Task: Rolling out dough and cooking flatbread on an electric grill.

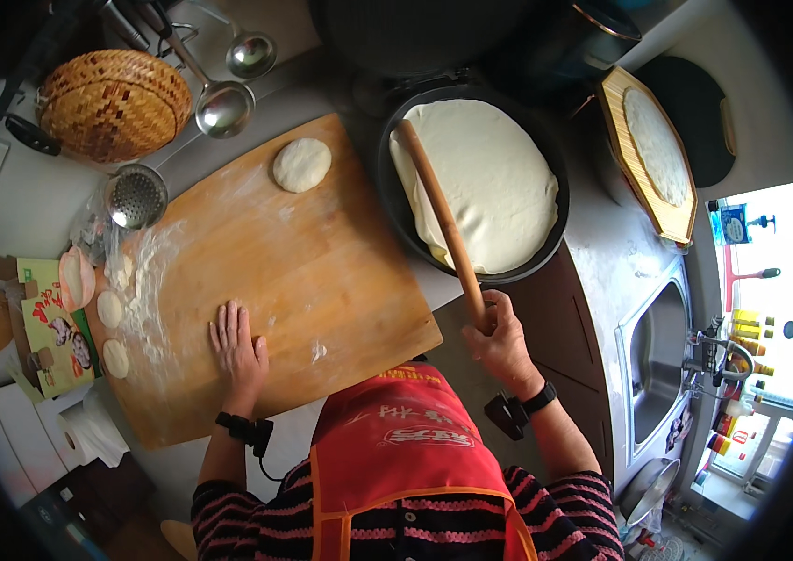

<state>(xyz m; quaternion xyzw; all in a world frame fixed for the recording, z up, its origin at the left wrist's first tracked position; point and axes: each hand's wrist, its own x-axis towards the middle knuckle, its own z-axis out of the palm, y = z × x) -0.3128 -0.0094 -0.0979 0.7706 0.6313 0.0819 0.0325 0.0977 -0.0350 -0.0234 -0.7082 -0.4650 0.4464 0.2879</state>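
My right hand (506, 346) is wrapped round the near end of a wooden rolling pin (441, 208). The pin slants across the left side of a large, thin dough sheet (494, 168), which covers most of a round black pan (560, 220). Along the pin, the sheet's left edge looks folded or wrinkled. My left hand (239, 351) rests flat on a floured wooden board (331, 271), fingers stretched out and holding nothing. A thick dough round (302, 165) sits at the board's far edge. Small dough pieces (116, 358) lie along its left side, near loose flour.
Right of the pan, a bamboo tray (616, 122) carries a flat dough round (655, 145). Nearer stands a sink (658, 360) with a faucet (733, 360). At the far left are ladles (225, 109), a skimmer (136, 196) and a woven basket (116, 105). A paper roll (97, 432) lies left.
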